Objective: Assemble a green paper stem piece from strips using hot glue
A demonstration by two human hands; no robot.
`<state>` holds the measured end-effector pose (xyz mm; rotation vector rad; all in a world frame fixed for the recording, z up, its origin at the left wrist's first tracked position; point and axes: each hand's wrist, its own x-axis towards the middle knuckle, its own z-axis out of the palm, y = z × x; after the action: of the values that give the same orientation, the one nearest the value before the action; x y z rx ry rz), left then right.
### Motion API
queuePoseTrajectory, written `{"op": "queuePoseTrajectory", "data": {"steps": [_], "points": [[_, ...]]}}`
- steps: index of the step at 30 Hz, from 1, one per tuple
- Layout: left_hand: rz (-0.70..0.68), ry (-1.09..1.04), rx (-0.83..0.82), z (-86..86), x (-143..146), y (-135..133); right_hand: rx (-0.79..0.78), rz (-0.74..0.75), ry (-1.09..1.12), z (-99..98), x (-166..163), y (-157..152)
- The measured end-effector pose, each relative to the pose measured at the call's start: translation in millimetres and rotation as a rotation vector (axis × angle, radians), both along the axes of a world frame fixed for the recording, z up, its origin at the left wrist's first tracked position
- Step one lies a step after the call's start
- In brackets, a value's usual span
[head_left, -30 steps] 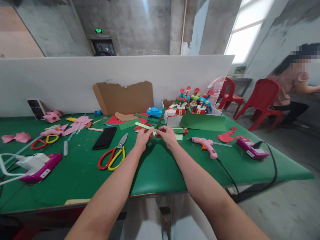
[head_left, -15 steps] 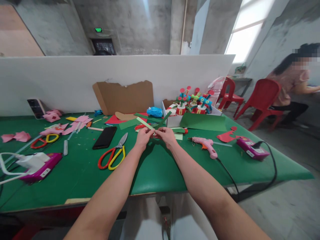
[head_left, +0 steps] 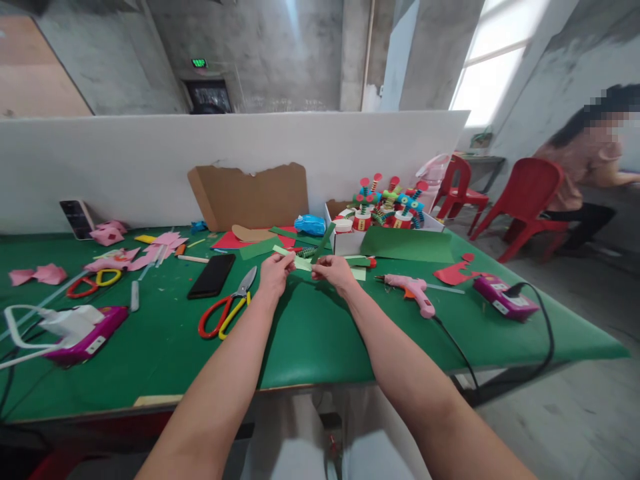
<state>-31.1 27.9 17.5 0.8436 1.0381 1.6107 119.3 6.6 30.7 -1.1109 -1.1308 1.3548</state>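
Note:
Above the middle of the table, my left hand (head_left: 275, 272) pinches a light green paper strip (head_left: 303, 264). The strip runs across toward my right hand (head_left: 335, 270), whose thumb and fingers are closed on a dark green paper strip (head_left: 325, 244) that points up and away. Whether the two strips are joined at my right fingertips I cannot tell. Behind my hands lies a folded green paper spring (head_left: 307, 253), partly covered by the strips. To the left of my left forearm are scissors (head_left: 231, 305) with one red and one yellow handle.
A black phone (head_left: 211, 276) lies left of the scissors. On the right are a pink glue gun (head_left: 411, 292) and a purple power strip (head_left: 506, 298). A white box (head_left: 347, 243) of paper figures stands behind. Someone sits beyond a red chair (head_left: 529, 200).
My hands, close together before, have moved apart. My left hand has slid left along the light green strip, and the dark green strip now stands steeper.

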Motion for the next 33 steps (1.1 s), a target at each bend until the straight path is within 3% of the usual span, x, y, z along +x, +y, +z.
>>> {"op": "queuePoseTrajectory", "data": {"steps": [15, 21, 23, 29, 33], "points": [[0.228, -0.003, 0.031, 3.6, -19.4, 6.0, -0.012, 0.089, 0.013, 4.3, 3.3, -2.8], [0.327, -0.036, 0.002, 1.8, -27.1, 6.4, -0.057, -0.004, 0.134, 1.7, 6.5, 1.5], [0.255, 0.032, 0.010, 1.0, -20.7, 3.1, -0.076, -0.075, 0.231, 1.8, 5.9, 2.7], [-0.150, 0.185, 0.070, 1.3, 17.7, -13.2, -0.075, -0.157, 0.392, -0.5, -0.2, 4.7], [-0.226, 0.199, 0.086, 2.5, 25.6, -17.5, -0.071, -0.122, 0.364, -2.3, -4.4, 3.1]]}}
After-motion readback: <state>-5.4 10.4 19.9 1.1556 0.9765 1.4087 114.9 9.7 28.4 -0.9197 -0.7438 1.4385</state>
